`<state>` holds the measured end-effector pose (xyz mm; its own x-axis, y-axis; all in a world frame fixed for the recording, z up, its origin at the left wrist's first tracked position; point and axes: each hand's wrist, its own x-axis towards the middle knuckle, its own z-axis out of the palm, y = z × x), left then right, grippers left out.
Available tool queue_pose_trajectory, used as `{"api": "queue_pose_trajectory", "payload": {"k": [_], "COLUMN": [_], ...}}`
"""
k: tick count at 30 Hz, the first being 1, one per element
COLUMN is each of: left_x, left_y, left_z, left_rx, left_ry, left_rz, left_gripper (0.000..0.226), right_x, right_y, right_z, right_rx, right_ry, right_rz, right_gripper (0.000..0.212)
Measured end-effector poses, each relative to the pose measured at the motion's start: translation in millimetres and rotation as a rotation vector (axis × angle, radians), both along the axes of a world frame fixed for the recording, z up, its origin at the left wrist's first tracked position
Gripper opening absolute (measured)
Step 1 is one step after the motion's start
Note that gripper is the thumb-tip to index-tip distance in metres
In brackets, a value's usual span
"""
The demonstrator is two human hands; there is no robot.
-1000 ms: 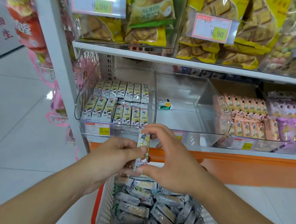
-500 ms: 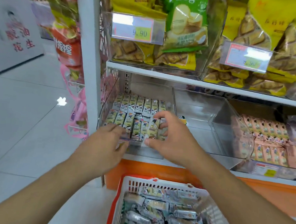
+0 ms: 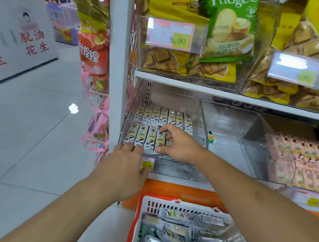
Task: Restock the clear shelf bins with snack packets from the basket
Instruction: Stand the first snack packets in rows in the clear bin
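White shop shelving (image 3: 212, 94) is standing over a pale tiled floor (image 3: 33, 131), with an orange base strip along the bottom. On the lower shelf a clear bin (image 3: 204, 123) is holding two rows of snack packets (image 3: 151, 118): small upright cream-and-white sachets with a dark cartoon figure, packed side by side. The right hand (image 3: 174, 142) is reaching into this bin, thumb and fingers curling round one packet in the front row. The left hand (image 3: 124, 163) is resting at the bin's front edge, fingers straight and relaxed, touching the front packets and partly covering a yellow price tag (image 3: 147, 164). Just beside, to the right, a second clear bin (image 3: 248, 126) is holding a single small packet (image 3: 211, 137). Farther right a third bin is showing pink packets (image 3: 305, 161). Below, a white and orange basket (image 3: 168, 203) is lying full of loose silver-grey packets (image 3: 181, 232), heaped at all angles. On the upper shelf, yellow and green biscuit bags (image 3: 229, 31) are sitting behind a tag reading 9.90.
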<state>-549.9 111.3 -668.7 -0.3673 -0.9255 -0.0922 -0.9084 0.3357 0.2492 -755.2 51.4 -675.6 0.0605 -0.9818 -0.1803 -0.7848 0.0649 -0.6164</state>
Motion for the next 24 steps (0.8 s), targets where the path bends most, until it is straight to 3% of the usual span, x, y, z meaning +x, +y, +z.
{"api": "queue_pose_trajectory", "payload": {"k": [7, 11, 14, 18, 24], "left_x": [-2.5, -12.7, -19.8, -27.3, -28.7], "left_y": [8.0, 21.3, 32.7, 54.7, 98.3], "left_z": [1.4, 4.6, -7.1, -51.4, -125.3], "left_rx": [-0.083, -0.149, -0.013, 0.288, 0.584], "left_ry": [0.103, 0.184, 0.149, -0.090, -0.339], "left_rz": [-0.022, -0.154, -0.210, -0.280, -0.131], "left_gripper": [0.051, 0.040, 0.036, 0.050, 0.078], "right_x": [-8.0, -13.9, -22.5, -48.5, -89.0], "right_y": [18.7, 56.0, 105.4, 170.2, 239.0], "right_z": [6.2, 13.1, 8.8, -54.8, -175.4], "right_rx": [-0.113, -0.308, -0.381, 0.010, 0.559], "right_ry": [-0.018, -0.062, -0.117, -0.088, 0.400], "right_rz": [0.028, 0.017, 0.005, 0.024, 0.234], "right_gripper": [0.063, 0.032, 0.008, 0.009, 0.027]}}
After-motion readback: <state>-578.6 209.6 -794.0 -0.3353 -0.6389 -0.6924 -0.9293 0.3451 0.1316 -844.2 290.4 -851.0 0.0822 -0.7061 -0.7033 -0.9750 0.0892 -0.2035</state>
